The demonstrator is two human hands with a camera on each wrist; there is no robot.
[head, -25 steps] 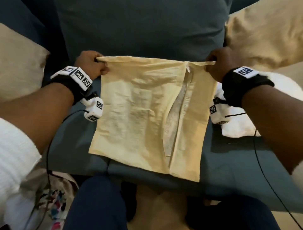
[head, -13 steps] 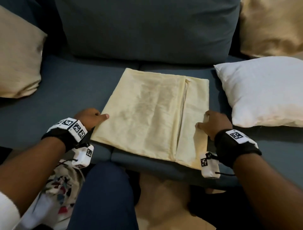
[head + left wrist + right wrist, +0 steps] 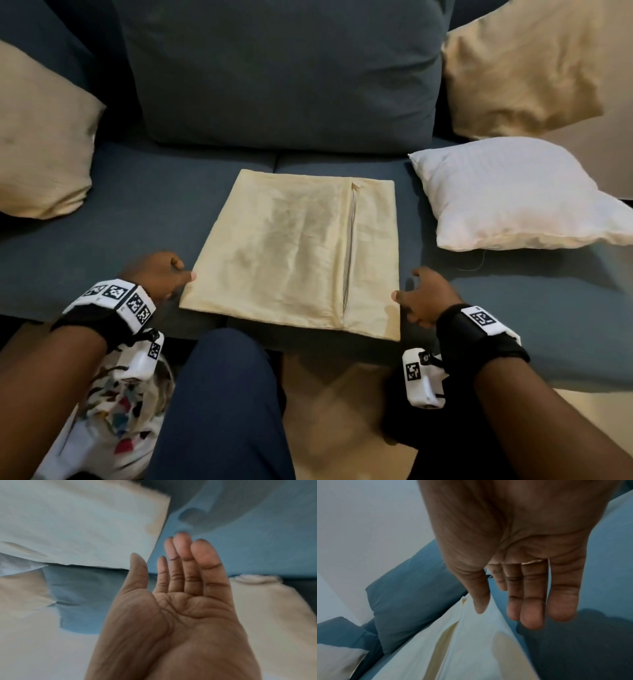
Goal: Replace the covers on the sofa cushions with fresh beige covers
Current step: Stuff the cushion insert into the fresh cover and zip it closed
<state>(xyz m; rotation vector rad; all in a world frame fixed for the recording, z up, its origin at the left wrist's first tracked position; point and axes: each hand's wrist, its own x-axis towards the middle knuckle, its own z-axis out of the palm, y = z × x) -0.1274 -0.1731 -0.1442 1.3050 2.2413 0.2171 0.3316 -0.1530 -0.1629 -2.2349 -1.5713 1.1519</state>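
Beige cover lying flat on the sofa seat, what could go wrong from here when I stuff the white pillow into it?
1. The beige cover has its near edge at the seat's front edge, so pushing may slide it off.
2. Its slit looks narrow and nearly shut; forcing the plump white pillow through could strain the seam.
3. Both the left hand and the right hand are open, so nothing holds the cover.

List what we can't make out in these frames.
- Head view: patterned cloth at lower left is partly behind the left hand wrist and cut by the frame edge; what it is, unclear.
- Beige cover: zipper state too small to tell.
- Right wrist view: right hand thumb contact with the cover blurred.
- Left wrist view: motion blur throughout.
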